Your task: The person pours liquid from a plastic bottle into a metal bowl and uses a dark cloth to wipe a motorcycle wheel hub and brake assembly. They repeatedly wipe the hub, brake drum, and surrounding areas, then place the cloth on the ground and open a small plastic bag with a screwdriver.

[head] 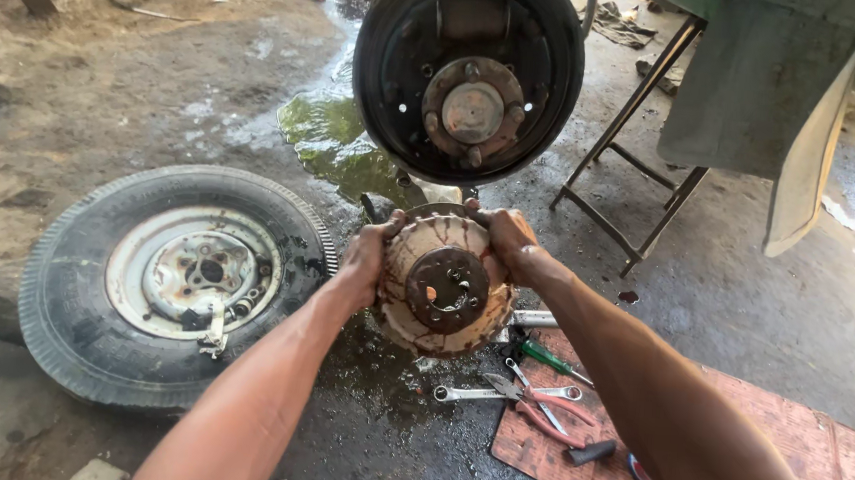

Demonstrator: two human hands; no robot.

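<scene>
A rusty brake drum (444, 286) hangs in mid-air between both hands, its hub face with stud holes turned toward me. My left hand (366, 259) grips its left rim and my right hand (504, 237) grips the upper right rim. Just above it is the bare wheel hub with brake backing plate (469, 73), its studs showing. The removed wheel with tyre (169, 277) lies flat on the ground to the left.
A reddish mat (775, 435) at lower right carries a spanner (497, 393), red-handled pliers (546, 409) and a green-handled screwdriver (550, 359). A metal stand (642, 185) rises at the right. A puddle (329, 138) wets the ground behind the hub.
</scene>
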